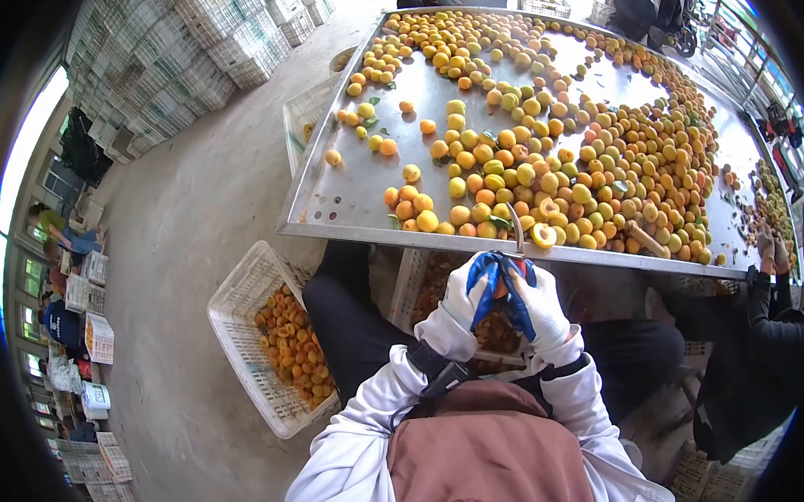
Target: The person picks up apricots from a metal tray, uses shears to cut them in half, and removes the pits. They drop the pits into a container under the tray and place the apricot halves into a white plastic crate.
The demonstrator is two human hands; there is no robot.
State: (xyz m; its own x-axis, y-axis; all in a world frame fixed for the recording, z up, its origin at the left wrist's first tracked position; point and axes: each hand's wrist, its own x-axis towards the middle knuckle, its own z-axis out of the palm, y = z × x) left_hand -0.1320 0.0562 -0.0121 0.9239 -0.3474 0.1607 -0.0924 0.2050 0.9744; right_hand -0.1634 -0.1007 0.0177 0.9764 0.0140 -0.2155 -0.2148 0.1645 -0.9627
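Both of my hands wear white gloves with blue fingers and meet just in front of the table's near edge. My right hand is closed around a knife whose curved blade points up and away, over the table. Closed beside it, my left hand has its fingers around an apricot, mostly hidden, with only a bit of orange showing between the gloves. Past the blade, a cut apricot half lies at the table edge among many whole apricots. A wooden-looking handle rests on the fruit to the right.
The metal table has a raised rim. A white crate of apricot halves stands on the floor at left; another crate sits below my hands. At right, a co-worker's gloved hands are over the table. Stacked crates stand behind.
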